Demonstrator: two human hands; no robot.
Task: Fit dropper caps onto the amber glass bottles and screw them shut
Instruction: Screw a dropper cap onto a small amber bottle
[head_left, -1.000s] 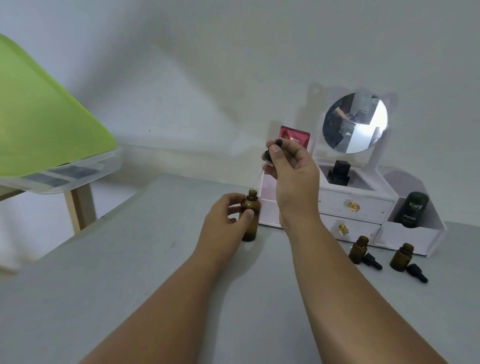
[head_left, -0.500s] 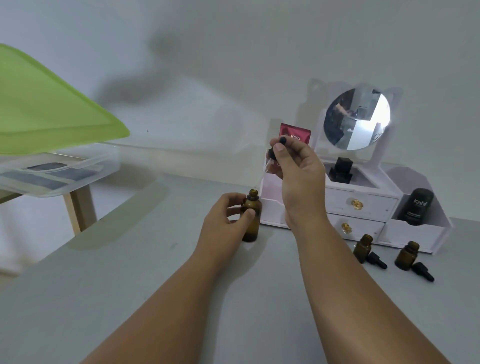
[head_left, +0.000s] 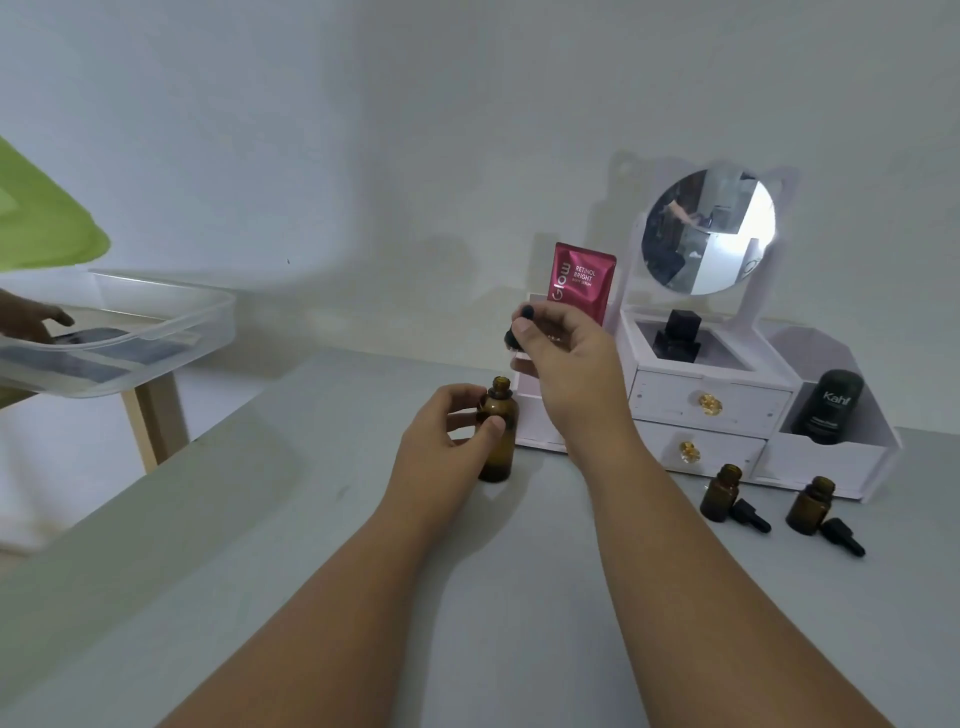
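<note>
The left hand (head_left: 441, 431) grips an upright, uncapped amber bottle (head_left: 498, 441) on the surface (head_left: 363, 545); right hand (head_left: 566, 364) fingers pinch a dropper cap (head_left: 514, 335) just above its neck.

The light is dim, flat and greyish, and soft shadows spread across the pale wall (head_left: 363, 156) and under the forearms on the grey tabletop (head_left: 260, 597). The brightest spot is the round tilting mirror (head_left: 707, 231) on the white drawer organiser, whose right rim flares with glare. Wide-angle distortion bends the tabletop edge and stretches the green plastic lid (head_left: 41, 218) at the left border, and the whole picture is slightly soft, with fine print barely legible.
</note>
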